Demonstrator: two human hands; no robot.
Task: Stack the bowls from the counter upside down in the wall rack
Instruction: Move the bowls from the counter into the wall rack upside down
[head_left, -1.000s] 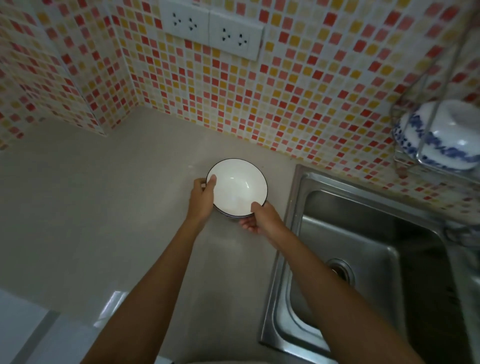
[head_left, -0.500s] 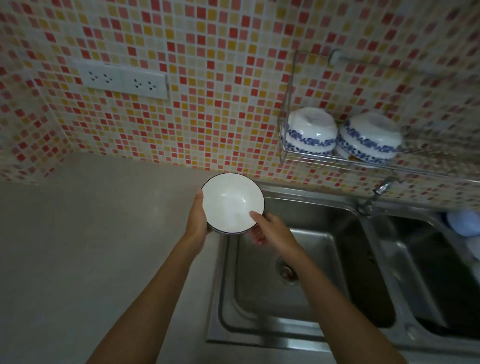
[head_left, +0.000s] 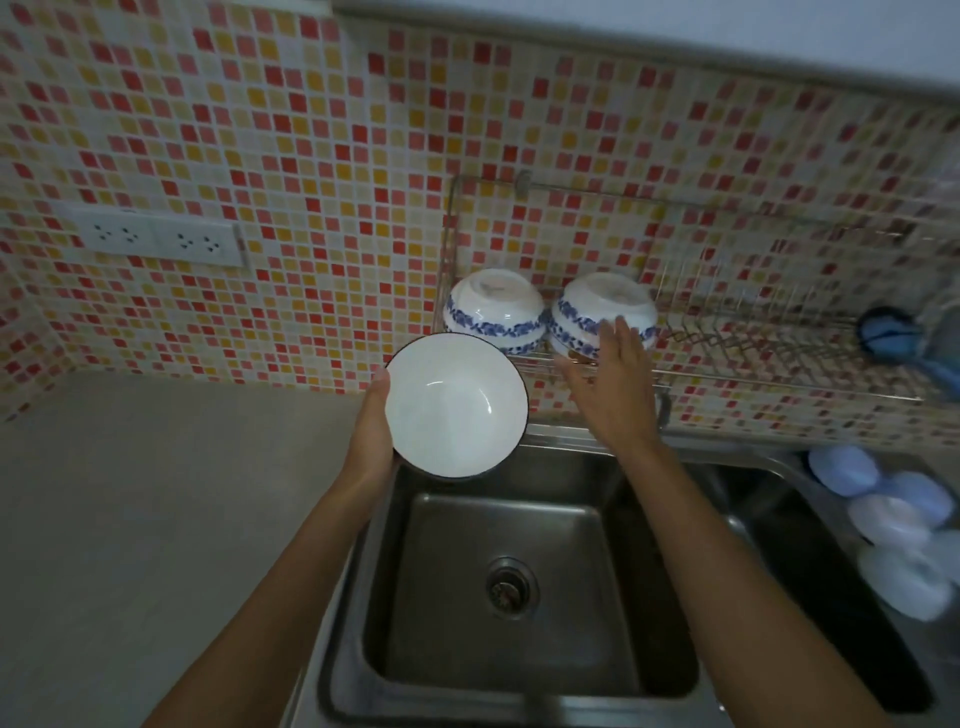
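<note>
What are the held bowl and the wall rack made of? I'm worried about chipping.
The white bowl in the left hand looks like glazed ceramic, perhaps melamine: a glossy highlight inside, thin dark rim. The wall rack looks like bare shiny metal wire, so hard contact seems possible.

Dim, even indoor light, with no hard shadows. A small highlight glints inside the white bowl (head_left: 456, 405). Wide-angle bending curves the tiled wall (head_left: 260, 130) toward 12 and 3 o'clock, where detail smears; the right hand (head_left: 615, 384) is slightly motion-blurred.
</note>
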